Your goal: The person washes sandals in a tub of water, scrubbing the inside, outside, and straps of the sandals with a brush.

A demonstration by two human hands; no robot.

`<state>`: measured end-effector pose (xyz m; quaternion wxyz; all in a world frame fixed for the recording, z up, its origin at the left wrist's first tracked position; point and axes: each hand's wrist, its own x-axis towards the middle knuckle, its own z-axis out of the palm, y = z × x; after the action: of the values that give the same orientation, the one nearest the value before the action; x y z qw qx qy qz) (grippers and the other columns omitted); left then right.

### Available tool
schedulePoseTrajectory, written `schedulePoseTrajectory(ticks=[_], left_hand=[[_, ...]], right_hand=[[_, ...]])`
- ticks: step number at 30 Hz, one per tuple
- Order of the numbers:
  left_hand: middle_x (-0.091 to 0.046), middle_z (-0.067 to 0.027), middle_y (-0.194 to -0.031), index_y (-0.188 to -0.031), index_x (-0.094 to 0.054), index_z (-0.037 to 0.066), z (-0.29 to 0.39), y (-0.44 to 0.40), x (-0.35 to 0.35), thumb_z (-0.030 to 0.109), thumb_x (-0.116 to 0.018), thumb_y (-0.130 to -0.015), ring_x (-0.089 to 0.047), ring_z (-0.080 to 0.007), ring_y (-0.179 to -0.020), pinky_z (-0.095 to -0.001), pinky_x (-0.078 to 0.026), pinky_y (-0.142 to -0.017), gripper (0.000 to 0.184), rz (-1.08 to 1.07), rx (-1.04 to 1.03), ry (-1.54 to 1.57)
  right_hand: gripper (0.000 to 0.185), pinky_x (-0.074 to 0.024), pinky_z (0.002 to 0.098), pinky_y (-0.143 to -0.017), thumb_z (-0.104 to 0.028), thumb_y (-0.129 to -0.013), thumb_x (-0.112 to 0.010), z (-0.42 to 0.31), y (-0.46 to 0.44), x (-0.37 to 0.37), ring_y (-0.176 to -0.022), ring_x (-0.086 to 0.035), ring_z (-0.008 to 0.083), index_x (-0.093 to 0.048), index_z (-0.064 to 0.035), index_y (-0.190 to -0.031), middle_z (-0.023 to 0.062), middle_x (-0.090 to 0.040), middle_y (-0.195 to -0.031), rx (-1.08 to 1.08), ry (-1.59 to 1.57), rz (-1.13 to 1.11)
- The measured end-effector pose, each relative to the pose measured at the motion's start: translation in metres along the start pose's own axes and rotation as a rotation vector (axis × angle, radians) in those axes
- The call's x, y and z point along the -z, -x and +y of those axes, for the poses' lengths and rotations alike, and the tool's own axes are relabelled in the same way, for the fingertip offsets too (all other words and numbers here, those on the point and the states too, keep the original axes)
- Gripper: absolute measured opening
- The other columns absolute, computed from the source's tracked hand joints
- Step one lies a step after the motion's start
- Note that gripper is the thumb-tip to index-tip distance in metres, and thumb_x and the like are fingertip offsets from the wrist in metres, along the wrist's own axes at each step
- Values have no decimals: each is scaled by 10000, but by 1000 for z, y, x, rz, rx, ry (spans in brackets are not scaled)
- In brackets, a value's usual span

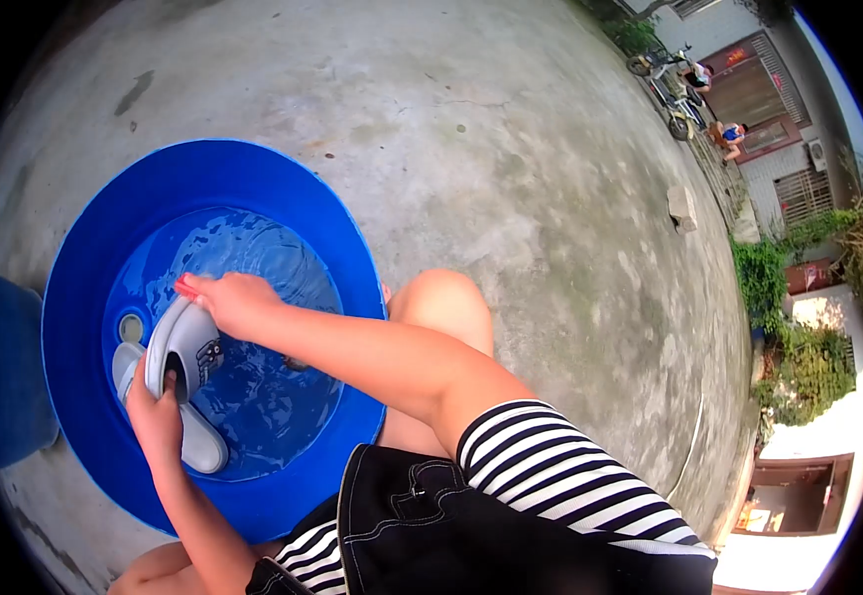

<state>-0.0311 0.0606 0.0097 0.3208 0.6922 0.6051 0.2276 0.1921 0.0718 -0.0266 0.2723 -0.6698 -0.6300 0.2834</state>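
Over the water in a blue tub (213,159), my left hand (157,416) is closed around the edge of a pale grey slipper (193,342), its thumb at the foot opening. Dark printing marks the slipper's strap. Behind it, a second pale slipper (205,446) shows partly, low in the tub. My right hand (236,302) is at the upper end of the held slipper, fingers closed on a small red-pink object (185,286). Most of that object is hidden, so its kind is unclear.
A round pale plug (131,327) sits in the tub near its wall. Another blue container (5,367) stands at the left. Concrete ground (511,178) surrounds the tub. Two people sit far off near parked scooters (670,89); a block (682,208) lies on the ground.
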Motion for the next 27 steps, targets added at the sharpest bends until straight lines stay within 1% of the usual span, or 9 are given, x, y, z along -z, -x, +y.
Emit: schedulePoseTrajectory(ticks=[5, 8, 10, 12, 14, 16, 19, 24, 27], left_hand=[[-721, -184, -1121, -1322, -619, -49, -32, -11, 0, 21, -654, -944, -686, -256, -1055, -367, -504, -958, 386, -23, 29, 126], [-721, -170, -1119, -1322, -623, -44, -34, -11, -2, 33, -658, -949, -676, -230, -1044, -353, -503, -949, 382, -31, 3, 124], [-723, -167, -1119, -1314, -626, -46, -27, -7, -7, 45, -661, -953, -677, -226, -1035, -347, -506, -939, 373, -21, -26, 71], [-724, -158, -1104, -1299, -631, -49, -26, -8, -8, 50, -659, -958, -674, -212, -1012, -340, -511, -920, 356, 8, -39, 72], [-724, -152, -1096, -1290, -634, -50, -25, -9, -5, 54, -661, -960, -671, -205, -998, -338, -514, -907, 346, -37, 40, 188], [-723, -148, -1087, -1283, -639, -46, -32, -11, -3, 57, -665, -958, -668, -201, -985, -335, -515, -897, 342, -38, 33, 192], [-725, -161, -1100, -1303, -628, -49, -39, -11, -8, 45, -667, -948, -675, -220, -1018, -341, -511, -922, 369, -18, -30, 132], [-720, -167, -1134, -1316, -628, -40, -29, -8, -9, 31, -663, -944, -679, -226, -1036, -350, -510, -936, 380, 3, -16, 108], [-726, -166, -1124, -1320, -629, -37, -25, -8, -4, 25, -661, -942, -688, -229, -1043, -358, -515, -933, 385, -43, 27, 159]], right_hand=[[402, -551, 482, -831, -285, -1055, -523, -43, 26, 8, -984, -694, 380, -570, -298, -1454, 171, -706, -1071, 226, -125, -102], [398, -556, 486, -795, -280, -1051, -534, -4, 0, -4, -932, -699, 389, -577, -288, -1447, 172, -709, -1010, 54, -135, -85], [394, -555, 497, -763, -281, -1045, -541, -3, -4, -2, -891, -701, 392, -582, -273, -1437, 172, -705, -957, 128, -222, 39], [391, -550, 503, -753, -288, -1038, -551, -31, 13, 9, -882, -698, 391, -588, -260, -1426, 181, -692, -927, 108, -137, -103], [403, -545, 512, -753, -298, -1029, -567, -55, 33, 15, -858, -690, 410, -585, -274, -1431, 198, -676, -905, 329, -119, -100], [395, -548, 512, -759, -305, -1038, -552, -47, 32, 9, -883, -697, 406, -588, -273, -1430, 195, -694, -950, 297, -112, -69], [377, -557, 510, -757, -298, -1032, -541, -17, 4, 3, -917, -702, 417, -607, -253, -1401, 209, -706, -1002, 68, -112, -55], [404, -549, 510, -766, -297, -1023, -572, -54, 30, 16, -904, -687, 430, -585, -286, -1426, 220, -688, -992, 263, -123, -80], [405, -552, 509, -787, -324, -1034, -551, -46, 32, 13, -936, -688, 428, -577, -297, -1437, 215, -694, -1027, 229, -103, -67]])
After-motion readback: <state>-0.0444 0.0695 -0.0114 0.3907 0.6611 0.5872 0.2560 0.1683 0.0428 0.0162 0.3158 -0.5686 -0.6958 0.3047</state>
